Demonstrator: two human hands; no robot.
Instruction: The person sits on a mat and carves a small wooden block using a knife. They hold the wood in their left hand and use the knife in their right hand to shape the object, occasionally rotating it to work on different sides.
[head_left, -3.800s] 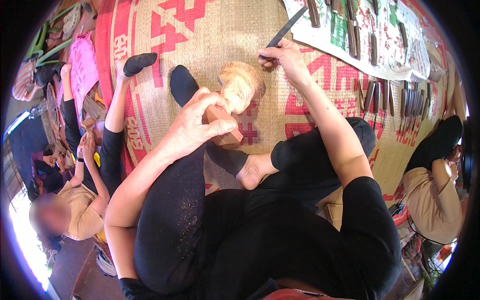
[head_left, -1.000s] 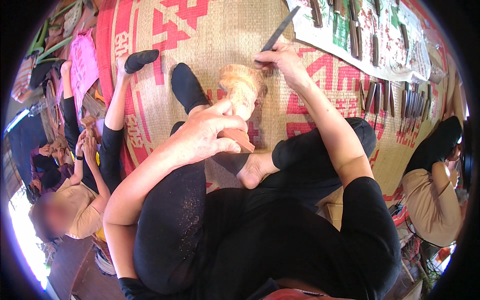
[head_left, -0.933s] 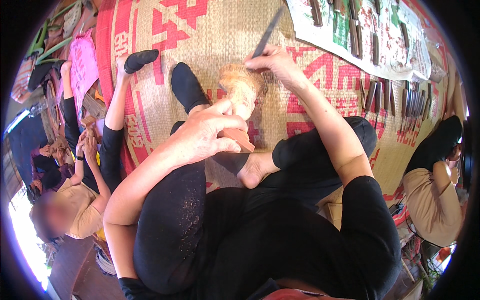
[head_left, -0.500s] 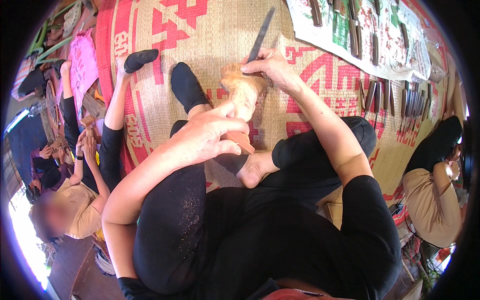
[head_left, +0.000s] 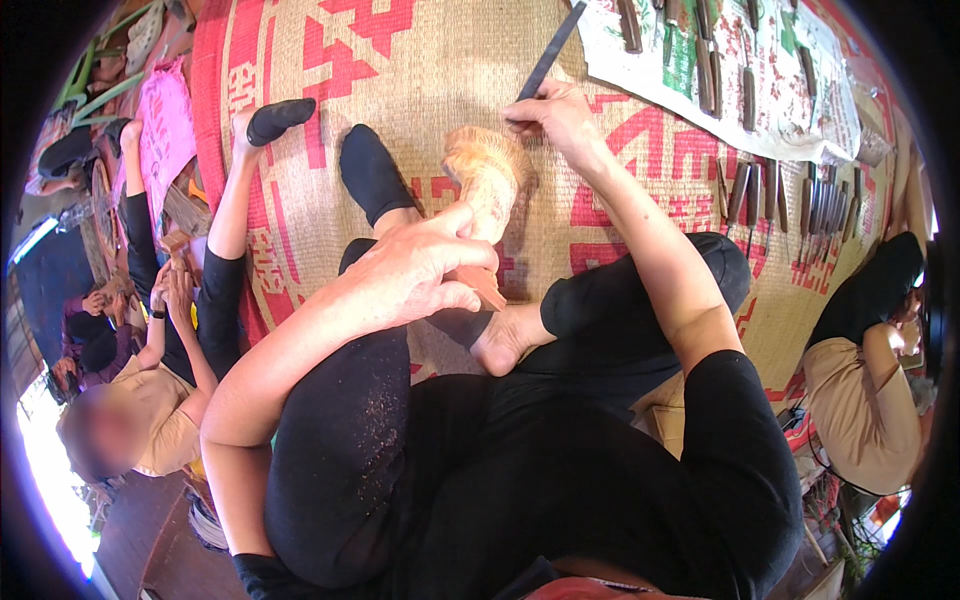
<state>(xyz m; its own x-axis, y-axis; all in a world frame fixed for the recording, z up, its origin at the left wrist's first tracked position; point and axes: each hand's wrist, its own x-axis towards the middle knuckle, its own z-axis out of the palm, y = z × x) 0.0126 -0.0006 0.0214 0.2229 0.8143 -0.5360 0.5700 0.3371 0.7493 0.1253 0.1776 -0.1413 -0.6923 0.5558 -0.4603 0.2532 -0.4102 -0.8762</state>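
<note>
My left hand (head_left: 425, 262) is closed around the lower part of a carved wooden piece (head_left: 490, 180), pale brown, with a wide rounded top and a narrower neck. Its reddish-brown lower end shows below my fingers, above my bare heel. To the upper right, my right hand (head_left: 562, 122) pinches the end of a long, flat, dark file (head_left: 548, 55). The file slants up and to the right, away from me. A small gap separates my right hand from the wood's top.
A patterned red and straw mat (head_left: 450, 50) lies under me. Several wooden-handled tools (head_left: 750, 95) lie on a white printed sheet (head_left: 640, 75) at upper right, and more chisels (head_left: 825, 205) lie below it. People sit at left (head_left: 170, 370) and right (head_left: 860, 400).
My right hand has moved off the top of the wood, slightly up and to the right, taking the file with it. My left hand and the wooden piece stay nearly in place.
</note>
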